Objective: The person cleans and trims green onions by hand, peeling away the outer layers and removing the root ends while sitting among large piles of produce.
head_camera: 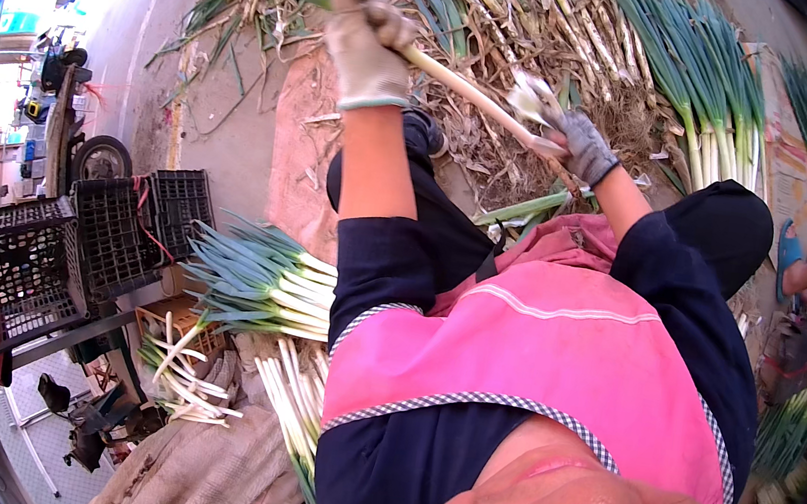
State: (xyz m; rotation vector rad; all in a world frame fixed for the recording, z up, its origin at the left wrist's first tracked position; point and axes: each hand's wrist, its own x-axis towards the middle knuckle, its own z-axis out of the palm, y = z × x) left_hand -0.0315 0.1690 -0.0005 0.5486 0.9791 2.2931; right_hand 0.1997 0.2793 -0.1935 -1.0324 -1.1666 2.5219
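My left hand [380, 45], in a soiled whitish knit glove, is closed around a long green onion or leek [468, 94]. Its green leaves extend past that hand to the upper left, and its pale stalk slants down to the right. My right hand [586, 147], in a grey glove, is at the root end, with fingers closed there. A blurred whitish piece [536, 98], perhaps peeled sheath, juts from beside my right fingers. Below the stalk, another green-and-white stalk [530, 208] lies by my lap.
Untrimmed stalks with dry leaves and roots [574, 31] lie ahead. Bundles of green onions or leeks stand at right [715, 116] and lie at left [271, 285]. Black plastic crates [24, 266] are at far left. Another person's sandalled foot [792, 258] is at right.
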